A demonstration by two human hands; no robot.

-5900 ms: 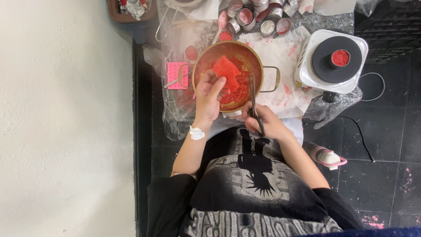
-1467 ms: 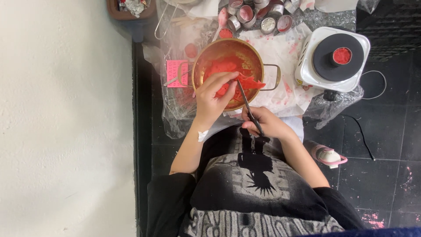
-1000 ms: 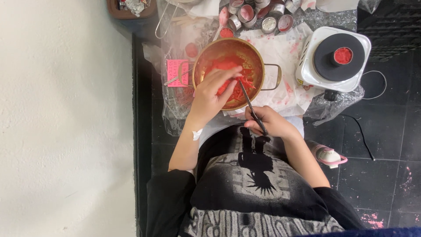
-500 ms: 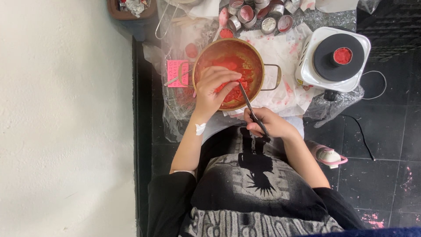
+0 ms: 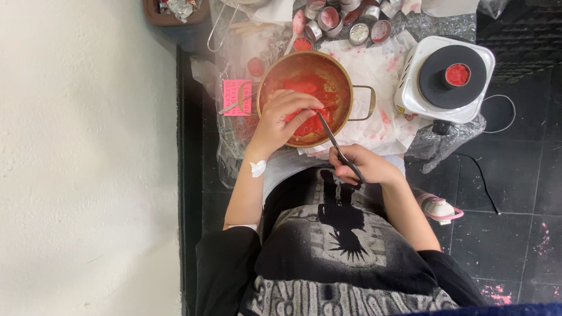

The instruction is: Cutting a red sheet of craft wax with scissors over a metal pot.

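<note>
While the person sits on the dark tiled floor beside a pale wall, the work surface ahead is a stained white paper sheet. On its right side stands a white single-burner hot plate, with a small round tin of red material on the black disc. The copper-coloured pot sits at the centre of the sheet, two side handles, interior smeared and partly filled with red wax-like material.

Left hand: reaches over the near rim into the pot, fingers curled and pinched on a red piece; exact grip partly hidden.

Right hand: below the pot, closed around the handle of a thin metal tool. The tool's tip points up into the pot, meeting the red mass next to the left fingertips.

Behind the pot: cluster of small round metal tins, some with red or pink contents. Left of the pot: pink square note.
</note>
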